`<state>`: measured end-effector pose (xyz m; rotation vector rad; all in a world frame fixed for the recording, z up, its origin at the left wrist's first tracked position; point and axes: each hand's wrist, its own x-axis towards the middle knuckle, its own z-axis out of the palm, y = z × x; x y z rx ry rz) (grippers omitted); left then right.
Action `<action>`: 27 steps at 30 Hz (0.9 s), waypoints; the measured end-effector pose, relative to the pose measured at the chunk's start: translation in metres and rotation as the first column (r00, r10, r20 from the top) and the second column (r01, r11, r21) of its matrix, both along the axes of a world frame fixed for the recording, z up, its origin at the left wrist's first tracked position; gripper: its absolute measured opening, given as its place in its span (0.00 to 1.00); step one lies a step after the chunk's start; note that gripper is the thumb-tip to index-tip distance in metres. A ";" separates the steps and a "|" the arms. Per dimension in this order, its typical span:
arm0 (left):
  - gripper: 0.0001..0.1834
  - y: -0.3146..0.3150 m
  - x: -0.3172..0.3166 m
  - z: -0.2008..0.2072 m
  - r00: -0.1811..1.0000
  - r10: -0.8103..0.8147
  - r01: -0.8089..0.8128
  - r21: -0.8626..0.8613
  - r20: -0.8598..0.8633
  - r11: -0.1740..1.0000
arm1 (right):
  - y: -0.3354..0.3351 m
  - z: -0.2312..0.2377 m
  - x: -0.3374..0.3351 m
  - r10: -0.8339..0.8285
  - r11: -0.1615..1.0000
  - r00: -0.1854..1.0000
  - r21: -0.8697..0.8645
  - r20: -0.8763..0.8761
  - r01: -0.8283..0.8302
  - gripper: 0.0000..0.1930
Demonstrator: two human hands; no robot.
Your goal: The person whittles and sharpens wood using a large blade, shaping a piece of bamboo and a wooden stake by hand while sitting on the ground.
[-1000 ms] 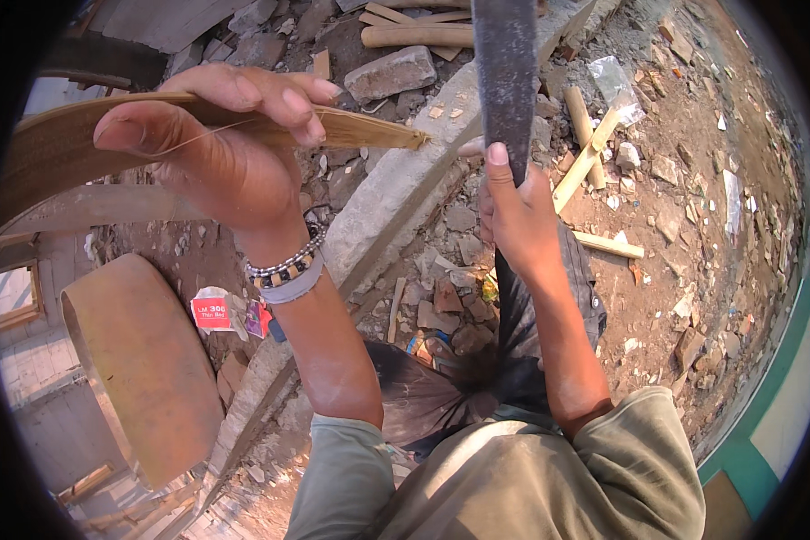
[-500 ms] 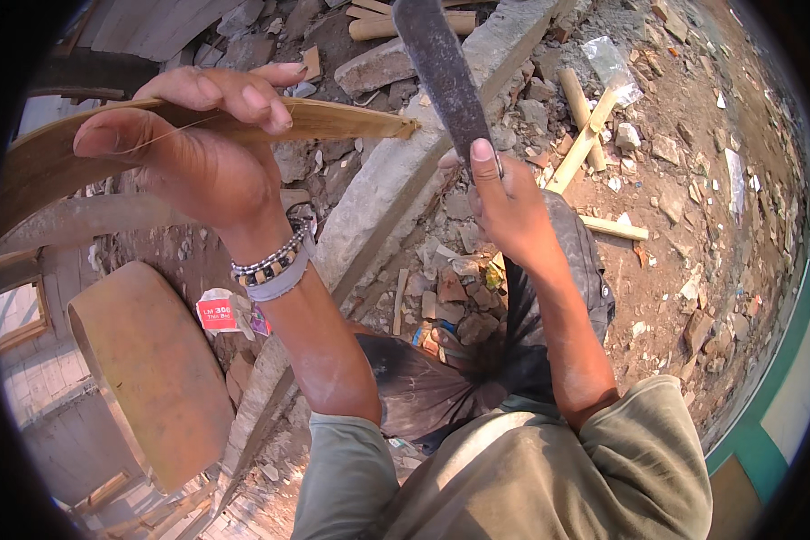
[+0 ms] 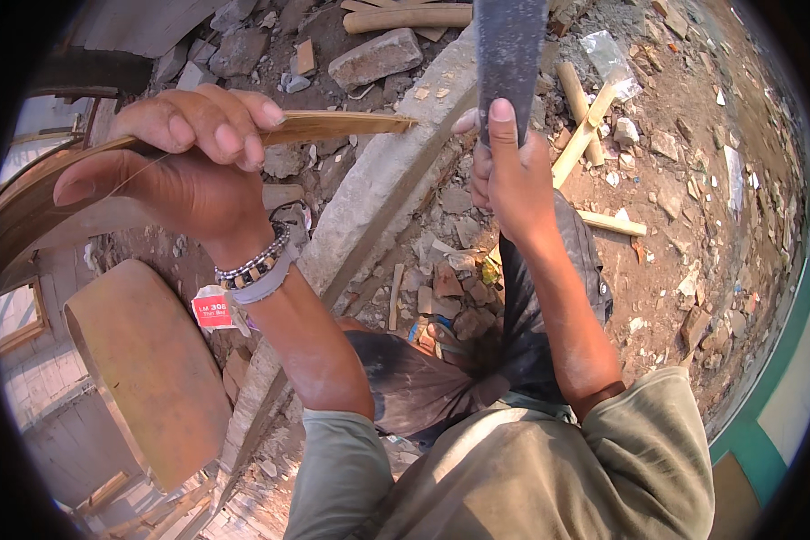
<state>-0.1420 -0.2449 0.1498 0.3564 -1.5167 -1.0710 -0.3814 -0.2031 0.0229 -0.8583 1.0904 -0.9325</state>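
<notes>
My left hand [image 3: 193,171] is closed round a long split bamboo strip [image 3: 337,124], fingers over the top and thumb underneath. The strip's pale, cut end reaches right, over or against a concrete beam [image 3: 369,202]; I cannot tell if it touches. Its other end runs out at the left rim. In my right hand [image 3: 517,184] is a machete [image 3: 510,58], gripped by its handle with the thumb along the back of the blade. Its dark blade points away from me, apart from the strip, and its tip is cut off by the upper edge.
Rubble and broken brick cover the ground. Bamboo pieces [image 3: 585,135] lie crossed at the right, near a clear plastic bag [image 3: 607,58]. A large curved tan panel [image 3: 148,360] stands at the left beside a red and white packet [image 3: 214,309]. More bamboo [image 3: 405,18] lies at the back.
The machete has swung to the right and now stands more upright, raised off the beam side. My left hand has shifted slightly left along with the strip.
</notes>
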 end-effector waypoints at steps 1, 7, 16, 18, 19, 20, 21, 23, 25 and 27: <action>0.47 -0.001 0.000 -0.001 0.996 -0.018 0.016 -0.023 -0.084 1.000 | 0.002 0.008 0.004 -0.241 0.960 0.957 -0.105 0.160 0.260 0.28; 0.46 -0.003 -0.006 -0.005 0.998 -0.053 0.053 0.002 -0.041 0.999 | 0.024 -0.097 0.020 -0.220 0.940 0.913 -0.325 -0.344 0.104 0.28; 0.47 0.002 -0.002 -0.004 0.989 -0.050 0.045 -0.039 -0.139 0.998 | 0.009 -0.002 0.021 -0.496 0.800 0.864 -0.339 0.087 0.494 0.26; 0.46 0.001 -0.005 -0.004 0.996 -0.028 0.026 -0.029 -0.085 0.999 | 0.018 -0.052 0.032 -0.556 0.753 0.828 -0.381 0.068 0.537 0.26; 0.46 -0.002 -0.010 -0.004 0.996 -0.072 0.071 -0.025 -0.059 0.997 | 0.021 -0.075 0.025 -0.300 0.924 0.936 -0.301 -0.186 0.236 0.27; 0.46 -0.002 -0.011 -0.005 0.994 -0.110 0.109 -0.017 -0.024 0.994 | 0.020 -0.075 0.024 0.018 0.988 0.922 -0.132 -0.387 -0.075 0.28; 0.46 -0.002 -0.011 -0.004 0.993 -0.120 0.119 -0.020 -0.023 0.993 | 0.015 -0.076 0.020 0.008 0.989 0.922 -0.136 -0.387 -0.065 0.28; 0.47 0.001 -0.007 -0.005 0.992 -0.129 0.129 0.013 -0.019 0.992 | 0.006 -0.065 0.008 0.112 0.971 0.898 -0.147 -0.426 -0.190 0.29; 0.47 0.003 0.005 -0.001 0.993 -0.122 0.121 0.014 0.003 0.992 | 0.002 -0.020 0.009 0.173 0.978 0.923 -0.052 -0.343 -0.202 0.30; 0.47 0.004 0.007 0.001 0.994 -0.111 0.111 0.021 0.007 0.994 | 0.005 0.009 0.000 -0.013 0.994 0.979 -0.108 -0.201 -0.009 0.28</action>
